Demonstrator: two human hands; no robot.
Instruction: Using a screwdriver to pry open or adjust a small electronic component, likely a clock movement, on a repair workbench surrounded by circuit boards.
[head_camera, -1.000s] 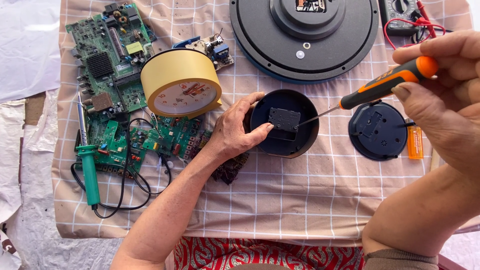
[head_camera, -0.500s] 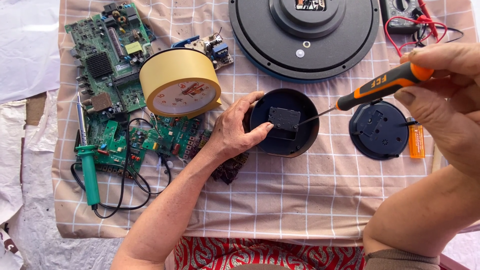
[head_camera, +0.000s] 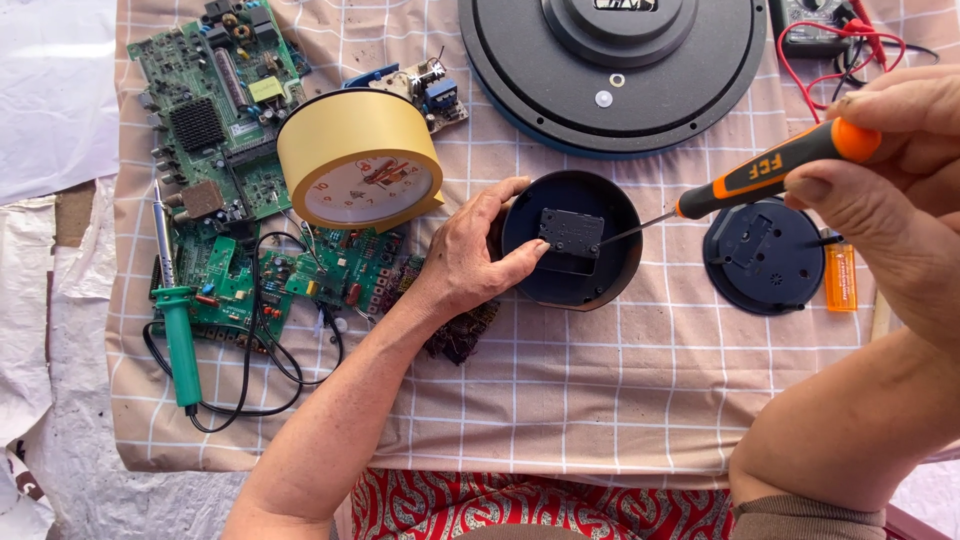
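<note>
A: Item one, far left?

B: Green-handled soldering iron (head_camera: 177, 335), lying lengthwise on the checked cloth (head_camera: 600, 400), black cord looped beside it. Circuit boards (head_camera: 215, 90) above and to its right.

A: Next entry.

B: Yellow round clock (head_camera: 360, 160), tipped on its side, face toward the camera, resting over the boards.

A: Left hand?

B: Left hand (head_camera: 470, 265), fingers narrowly curled around the left rim of the small dark round housing (head_camera: 572, 240), thumb lying on its inner face just beside the black square module (head_camera: 571, 232) at its centre. The housing sits mid-cloth, directly in front of the person.

A: And the tool?

B: Orange-and-black screwdriver (head_camera: 770, 170), pinched at the handle's end by the right hand (head_camera: 900, 190), fingers closed on it. Its long axis slopes from upper right down to lower left; the tip meets the module's right edge. So the module lies left of and below the right hand, while the left hand is the nearer, touching the housing itself.

A: Remaining stock?

B: Large black disc (head_camera: 612, 70) at the top; small dark back cover (head_camera: 765, 255) and an orange lighter (head_camera: 840, 277) at right; meter with red leads (head_camera: 830, 30) in the upper corner.
</note>
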